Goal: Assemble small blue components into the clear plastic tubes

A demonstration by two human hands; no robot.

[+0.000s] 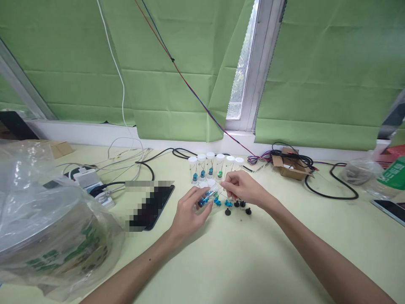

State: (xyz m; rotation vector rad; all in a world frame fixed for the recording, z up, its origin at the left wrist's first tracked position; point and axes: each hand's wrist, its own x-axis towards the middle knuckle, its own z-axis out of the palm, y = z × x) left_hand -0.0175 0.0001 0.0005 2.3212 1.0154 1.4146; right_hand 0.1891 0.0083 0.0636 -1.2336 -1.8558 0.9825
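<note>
My left hand (191, 211) is closed round a small clear vial (212, 191), tilted with its upper end towards the right. Something blue shows at the vial's lower end. Close to the upper end, the fingers of my right hand (242, 187) are pinched together; what they hold is too small to make out. Behind my hands stand several clear vials with white caps (220, 156), some with blue or green pieces inside. Small blue pieces (228, 203) lie on the table below my right hand, beside several black pieces with round flat bases (228, 211).
A dark phone (158, 207) lies left of my left hand. Further left are a power strip with chargers (87, 179) and a bagged tub (60, 240). At the back right is an open cardboard box (289, 169) with black cables (335, 197). Another phone (390, 211) lies far right.
</note>
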